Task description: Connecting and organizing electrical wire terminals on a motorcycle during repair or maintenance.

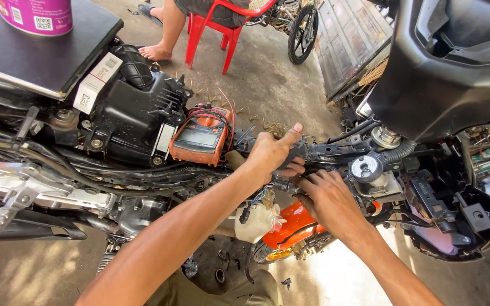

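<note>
Gripping frame tube (313,152), left hand (270,154) closed; right hand (327,195) just below, fingers curled.

Multimeter (201,136) left of hands (299,175)

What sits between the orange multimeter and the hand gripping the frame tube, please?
In the head view, a short stretch of dark frame tube with black cables lies between the orange multimeter and the left hand; nothing else shows there.

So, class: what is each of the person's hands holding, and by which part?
The left hand wraps its grip around the motorcycle's dark frame tube. The right hand reaches under that tube; what it holds cannot be told.
</note>
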